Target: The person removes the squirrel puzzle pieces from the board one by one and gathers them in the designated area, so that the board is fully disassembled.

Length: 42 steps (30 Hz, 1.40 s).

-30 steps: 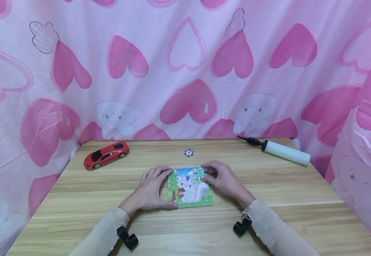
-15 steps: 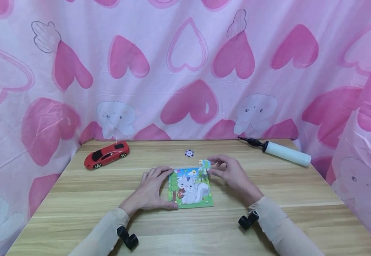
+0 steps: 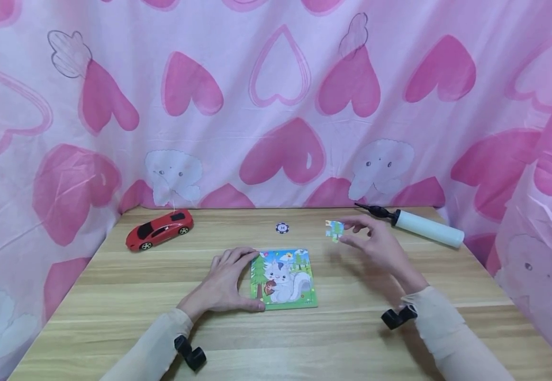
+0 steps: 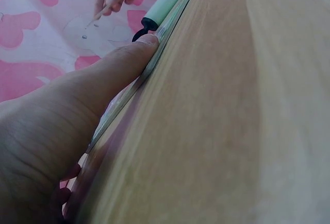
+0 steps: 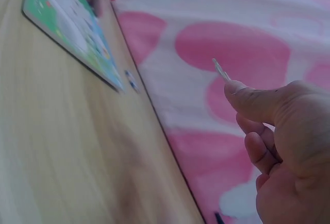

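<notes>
A square jigsaw puzzle with a white squirrel picture lies on the table in the head view. My left hand grips its left side, thumb at the near edge and fingers at the far left corner. In the left wrist view the thumb presses along the edge of the puzzle. Off to the right, my right hand holds up a small blue-green puzzle piece between thumb and fingers. That piece appears edge-on in the right wrist view, at the tip of the thumb.
Behind the puzzle lies a poker chip. A red toy car stands at the back left of the wooden table. At the back right is a hand pump with a black nozzle. A pink heart-print curtain hangs behind.
My right hand has lifted the piece off the puzzle's far right corner and carried it right and away. The left hand keeps its place on the puzzle.
</notes>
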Motion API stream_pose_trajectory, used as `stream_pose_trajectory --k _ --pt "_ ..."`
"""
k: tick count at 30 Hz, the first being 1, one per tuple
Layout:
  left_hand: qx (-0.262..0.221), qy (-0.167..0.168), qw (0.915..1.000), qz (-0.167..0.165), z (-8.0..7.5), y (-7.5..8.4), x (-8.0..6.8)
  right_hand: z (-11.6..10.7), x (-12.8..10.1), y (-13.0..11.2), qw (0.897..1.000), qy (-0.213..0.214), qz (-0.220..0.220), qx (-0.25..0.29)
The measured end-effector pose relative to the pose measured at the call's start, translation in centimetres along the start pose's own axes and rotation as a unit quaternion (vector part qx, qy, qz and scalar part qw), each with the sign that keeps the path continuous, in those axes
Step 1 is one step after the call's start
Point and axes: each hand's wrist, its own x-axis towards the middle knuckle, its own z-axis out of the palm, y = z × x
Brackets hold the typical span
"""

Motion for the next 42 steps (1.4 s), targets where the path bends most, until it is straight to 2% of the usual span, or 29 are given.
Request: stream_pose_trajectory --k 8,17,23,33,38,42 --pt "-0.005 0.004 1.0000 0.006 0.2 -0.1 0.1 -4.0 -1.5 1.7 0.998 0.038 -0.024 -0.041" --pt "-0.002 0.000 1.0000 0.006 0.1 -0.2 0.0 -6.0 -3.7 4.7 0.998 0.032 -0.037 -0.035" --pt "-0.002 -0.003 1.0000 0.004 0.0 -0.2 0.0 -6.6 -5.2 6.4 1.000 0.005 -0.016 -0.018" --pt "0.001 -0.004 1.0000 0.007 0.1 -0.3 -0.1 -6.4 -6.2 9.4 0.999 -0.015 0.029 -0.039" --pt "0.004 -0.003 0.9999 0.009 0.2 -0.3 -0.1 -5.8 -6.2 10.3 0.999 -0.022 0.034 -0.035" --pt "0.007 -0.003 0.9999 0.012 0.0 -0.3 0.0 -5.5 -6.2 10.7 0.999 -0.021 0.020 -0.040"
